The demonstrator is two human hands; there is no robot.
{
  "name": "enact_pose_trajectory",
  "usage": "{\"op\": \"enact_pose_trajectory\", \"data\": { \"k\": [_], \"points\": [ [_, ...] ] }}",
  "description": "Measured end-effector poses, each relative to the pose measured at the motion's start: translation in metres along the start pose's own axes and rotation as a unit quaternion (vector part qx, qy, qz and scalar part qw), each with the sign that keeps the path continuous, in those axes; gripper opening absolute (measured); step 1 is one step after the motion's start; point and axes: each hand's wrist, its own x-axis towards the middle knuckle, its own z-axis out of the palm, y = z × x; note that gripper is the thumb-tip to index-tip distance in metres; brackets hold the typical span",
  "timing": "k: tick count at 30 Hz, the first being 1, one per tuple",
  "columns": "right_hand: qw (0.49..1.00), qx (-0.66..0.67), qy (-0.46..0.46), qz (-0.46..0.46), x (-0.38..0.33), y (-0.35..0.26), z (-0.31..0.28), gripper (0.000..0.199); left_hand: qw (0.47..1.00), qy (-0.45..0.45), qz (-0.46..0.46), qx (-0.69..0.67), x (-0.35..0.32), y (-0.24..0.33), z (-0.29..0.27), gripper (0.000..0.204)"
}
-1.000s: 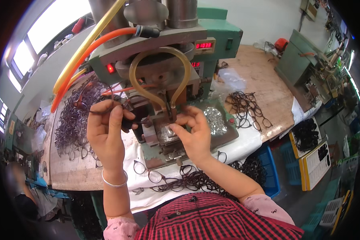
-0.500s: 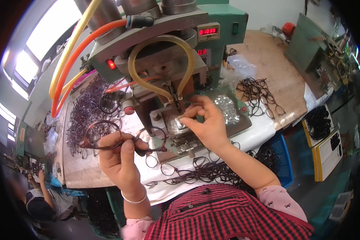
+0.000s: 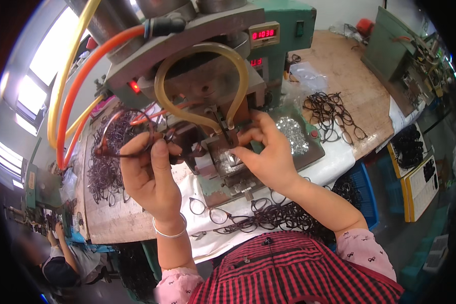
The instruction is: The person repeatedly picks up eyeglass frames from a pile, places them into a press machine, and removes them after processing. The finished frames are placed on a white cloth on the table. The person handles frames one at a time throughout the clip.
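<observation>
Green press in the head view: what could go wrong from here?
Pinch: the right hand has its fingertips at the metal fixture, just below the press head; any downward stroke could catch them.
Scatter: loose silvery pieces lie beside that hand and might get brushed aside.
Knock: the left hand holds an eyeglass frame that might bump the machine, though depth is hard to judge.

- We are in a workshop.
- Our bench (image 3: 339,66) bears a press (image 3: 205,87) with hoses (image 3: 75,86) and lit readouts (image 3: 263,35).
- Eyeglass frames (image 3: 283,216) lie there in heaps.
- Nearby we see another machine (image 3: 379,53), a blue crate (image 3: 368,195) and a co-worker (image 3: 61,271).
</observation>
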Motion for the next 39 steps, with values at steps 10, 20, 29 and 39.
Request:
{"op": "enact_pose_trajectory", "data": {
  "k": [10,20,29,39],
  "points": [
    [1.0,0.011,-0.005,0.011,0.002,-0.003,0.001,0.078,1.0,-0.008,0.007,0.024,0.004,0.001,0.0,0.018],
    [0.933,0.312,-0.009,0.182,-0.011,-0.027,0.0,0.072,0.997,-0.039,-0.047,-0.038,-0.008,0.007,-0.003,0.015],
    [0.986,-0.121,0.018,-0.11,-0.012,0.023,-0.002,0.027,0.988,-0.068,-0.069,-0.124,-0.044,0.014,-0.015,0.017],
    [0.959,-0.207,-0.003,-0.191,-0.01,0.013,-0.037,0.019,0.929,-0.181,-0.239,-0.216,-0.034,0.017,-0.007,0.013]
  ]
}}
